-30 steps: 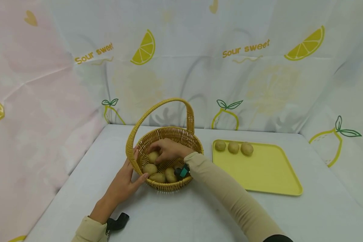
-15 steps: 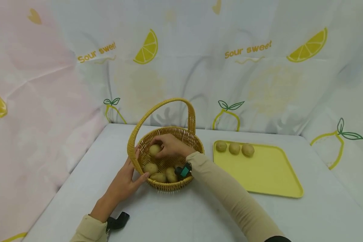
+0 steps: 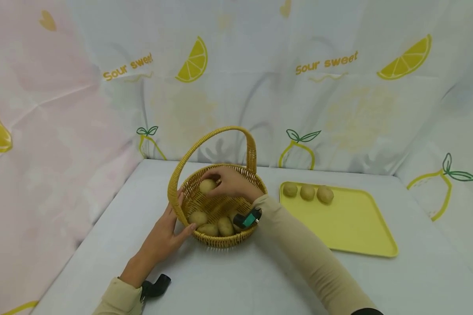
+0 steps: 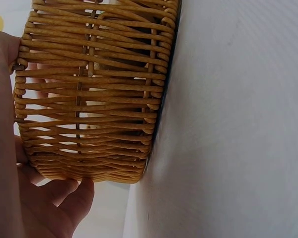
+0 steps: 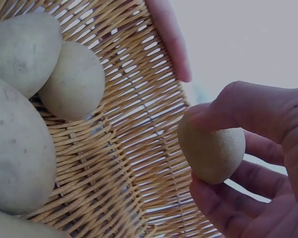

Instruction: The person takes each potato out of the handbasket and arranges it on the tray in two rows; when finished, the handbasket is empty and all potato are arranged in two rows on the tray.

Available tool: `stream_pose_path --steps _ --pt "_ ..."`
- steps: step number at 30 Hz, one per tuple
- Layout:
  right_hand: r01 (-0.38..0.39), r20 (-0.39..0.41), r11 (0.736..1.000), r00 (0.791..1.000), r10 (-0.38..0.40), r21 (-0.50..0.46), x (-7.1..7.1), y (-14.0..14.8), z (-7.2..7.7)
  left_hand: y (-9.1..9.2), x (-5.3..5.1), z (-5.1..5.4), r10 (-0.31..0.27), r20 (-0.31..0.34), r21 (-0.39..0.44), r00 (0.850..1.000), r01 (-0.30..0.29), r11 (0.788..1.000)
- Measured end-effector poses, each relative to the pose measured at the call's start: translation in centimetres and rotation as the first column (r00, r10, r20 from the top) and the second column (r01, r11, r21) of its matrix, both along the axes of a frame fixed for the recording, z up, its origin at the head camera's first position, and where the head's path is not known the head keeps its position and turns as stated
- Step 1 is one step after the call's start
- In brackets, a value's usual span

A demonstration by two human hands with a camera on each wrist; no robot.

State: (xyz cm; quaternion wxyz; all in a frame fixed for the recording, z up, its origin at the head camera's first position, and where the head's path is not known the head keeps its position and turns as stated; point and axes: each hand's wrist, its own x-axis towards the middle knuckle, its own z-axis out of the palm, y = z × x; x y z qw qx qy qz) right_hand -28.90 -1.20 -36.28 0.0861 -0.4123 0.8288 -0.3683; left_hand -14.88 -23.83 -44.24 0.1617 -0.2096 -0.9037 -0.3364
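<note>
A round wicker basket [image 3: 220, 242] with a tall arched handle stands on the white table. My left hand [image 3: 163, 238] holds its left side, thumb at the rim; in the left wrist view the fingers [image 4: 77, 201] curl round the woven wall [image 4: 89, 104]. Over the inside of the basket, my right hand [image 3: 231, 181] pinches a potato [image 3: 207, 186] between thumb and fingers. The right wrist view shows this potato [image 5: 213, 148] raised off the weave. Several other potatoes [image 3: 198, 218] lie along the basket's near side, one partly hidden by the right wrist camera.
To the basket's right lies a yellow tray [image 3: 351, 223]. Three potatoes sit in a row by its far left edge, the rightmost potato [image 3: 325, 194] slightly larger. A white cloth with lemon prints [image 3: 236, 87] hangs behind the table.
My right hand has closed on the potato and lifted it from the basket's left inside, moving up and slightly right. The left hand keeps its place on the basket.
</note>
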Motion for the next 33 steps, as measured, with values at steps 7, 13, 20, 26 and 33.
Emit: stream_pose_path --steps 7,13,20,26,33 --pt "0.02 0.034 0.997 0.999 -0.018 -0.079 0.4 1.3 0.8 0.1 -0.2 0.1 -0.002 0.005 0.006 1.0 0.002 1.0" --pt "0.059 0.031 0.994 0.998 -0.056 -0.097 0.9 2.1 0.5 0.0 -0.2 0.0 -0.001 0.011 0.004 1.0 0.001 1.0" --pt "0.104 0.048 0.986 0.994 -0.098 -0.134 1.7 3.1 0.1 0.1 -0.1 0.0 0.002 0.013 0.004 1.0 -0.002 1.0" --pt "0.142 0.057 0.98 0.989 -0.136 -0.136 2.3 4.1 0.1 0.1 -0.1 0.0 -0.002 0.006 0.006 1.0 0.002 1.0" --pt "0.149 0.037 0.973 0.989 -0.144 -0.176 3.0 5.2 0.0 0.1 -0.2 -0.1 0.001 0.005 -0.002 1.0 -0.001 1.0"
